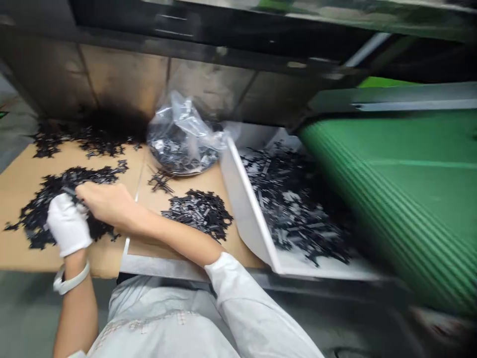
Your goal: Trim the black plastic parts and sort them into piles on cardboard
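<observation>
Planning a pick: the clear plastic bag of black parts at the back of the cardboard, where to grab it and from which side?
Grip the clear plastic bag of black parts by its crumpled, loose top, coming from above. The parts sit low in its bulging base, so only the upstanding film looks pinchable. The white tray seems to crowd its right side.

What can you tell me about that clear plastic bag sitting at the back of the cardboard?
The clear plastic bag is thin, crinkled and shiny, catching white glare on its folds. It looks partly filled with small black plastic pieces, which show dark through the film at its rounded bottom. Its top is loose and bunched upward, not visibly tied. It sits on the brown cardboard sheet at the back, close to the metal wall, right beside the white tray. Neither hand touches it; a few loose black pieces lie just in front of it.
</observation>
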